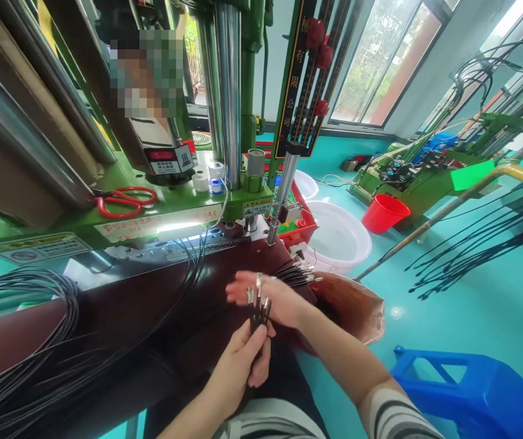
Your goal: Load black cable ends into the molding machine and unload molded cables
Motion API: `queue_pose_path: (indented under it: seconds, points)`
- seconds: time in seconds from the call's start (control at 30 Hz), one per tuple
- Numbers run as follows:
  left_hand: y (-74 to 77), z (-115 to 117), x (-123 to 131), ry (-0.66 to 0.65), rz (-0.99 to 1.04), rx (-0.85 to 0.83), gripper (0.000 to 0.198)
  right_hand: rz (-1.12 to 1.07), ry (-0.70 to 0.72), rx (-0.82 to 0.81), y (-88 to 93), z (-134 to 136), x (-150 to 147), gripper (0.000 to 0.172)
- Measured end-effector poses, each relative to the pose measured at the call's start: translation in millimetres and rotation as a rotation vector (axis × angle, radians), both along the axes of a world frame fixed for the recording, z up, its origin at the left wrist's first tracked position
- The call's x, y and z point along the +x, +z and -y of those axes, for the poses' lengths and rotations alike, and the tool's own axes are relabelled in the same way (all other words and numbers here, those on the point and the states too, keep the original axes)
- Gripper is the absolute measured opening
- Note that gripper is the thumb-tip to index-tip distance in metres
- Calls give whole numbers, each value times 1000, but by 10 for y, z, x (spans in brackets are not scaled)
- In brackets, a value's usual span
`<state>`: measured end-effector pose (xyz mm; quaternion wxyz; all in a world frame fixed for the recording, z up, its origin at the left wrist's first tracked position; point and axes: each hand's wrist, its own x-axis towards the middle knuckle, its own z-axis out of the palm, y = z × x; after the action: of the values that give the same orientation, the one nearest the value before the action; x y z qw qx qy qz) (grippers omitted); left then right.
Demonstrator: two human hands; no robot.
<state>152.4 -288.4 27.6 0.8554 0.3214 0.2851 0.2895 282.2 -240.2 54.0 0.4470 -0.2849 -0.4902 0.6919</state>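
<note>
A bundle of black cables (257, 308) with silvery metal ends stands upright in my left hand (243, 360), whose fingers are wrapped round it. Just behind the metal ends is my right hand (277, 299), its fingers stretched out to the left and palm towards the bundle. Whether the palm touches the ends is unclear. More cables with metal tips (298, 274) lie at the right end of the dark red table (224, 274), past my right hand.
A green press (174, 204) with red-handled scissors (126, 202) stands behind the table. Coiled black cables (60, 292) lie at left. A lined bin (362, 311), white tub (339, 238), red bucket (384, 213) and blue stool (485, 384) are at right.
</note>
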Motion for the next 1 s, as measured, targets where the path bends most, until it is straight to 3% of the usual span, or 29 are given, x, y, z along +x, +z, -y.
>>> queue_pose_path:
  seconds: [0.07,0.23,0.3,0.4,0.6,0.8,0.87,1.0]
  points:
    - [-30,-9,42,-40,-3,-9,30,-49,-49,33,104,-152,98,50]
    - [2,-101,53,34,-57,-42,28,361,303,232,424,-345,206,46]
    - [35,-148,51,75,-60,-63,28,499,373,327,475,-348,219,49]
    - [50,-220,47,109,-50,-96,28,539,415,427,460,-333,242,50]
    - [50,-332,70,-60,58,-136,28,567,380,571,352,-320,203,41]
    - [23,-413,109,187,58,-102,25,557,391,431,235,-422,60,39]
    - [-15,-480,74,327,49,-112,25,670,287,445,141,-590,10,40]
    - [-51,-585,-65,519,18,-126,27,1437,-195,597,-83,-1085,-79,35]
